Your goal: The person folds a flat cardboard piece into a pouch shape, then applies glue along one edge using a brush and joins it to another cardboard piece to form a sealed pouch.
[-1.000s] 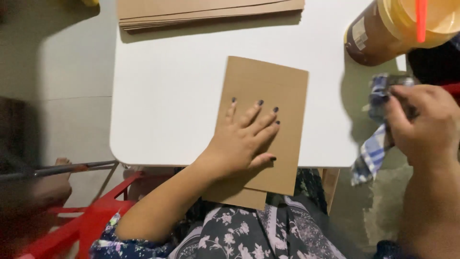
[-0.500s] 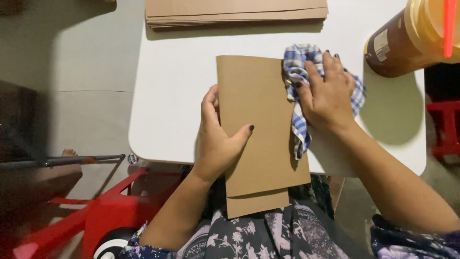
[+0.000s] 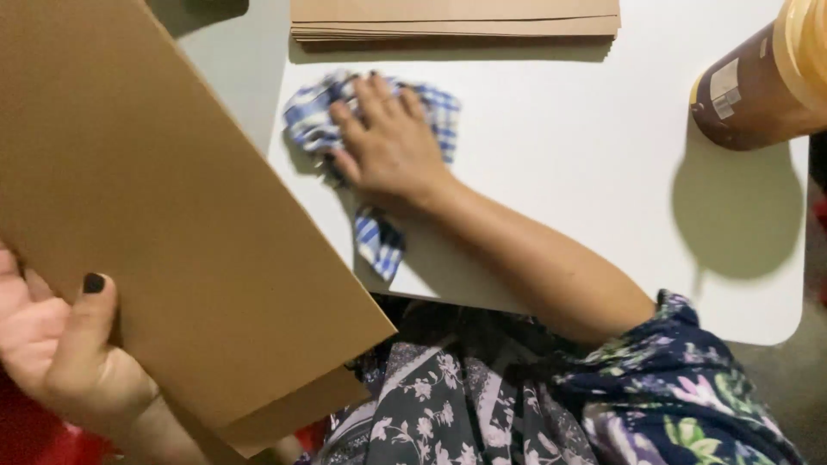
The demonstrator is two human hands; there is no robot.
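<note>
Pressing down on a crumpled blue-and-white checked cloth [image 3: 379, 129], the right hand [image 3: 389, 148] lay flat, palm down, its fingers slightly spread across the fabric. Cloth sat on the white rounded-corner table top [image 3: 586, 172], near its left edge, one corner trailing toward the near edge below the wrist. Right forearm crossed the table from the lower right; sleeve was dark with a floral print.

Left hand [image 3: 60, 353] held a flat brown cardboard sheet [image 3: 172, 215], lifted off the table and tilted, filling the left of the view. Thumb with a dark-painted nail was pressed on the sheet's face at its lower left edge; the other fingers were hidden behind it.

Stack of similar brown cardboard sheets [image 3: 455, 19] lay at the table's far edge, just beyond the cloth. Brown plastic jar with a yellowish lid [image 3: 758, 77] stood at the far right corner, well apart from the hand.
</note>
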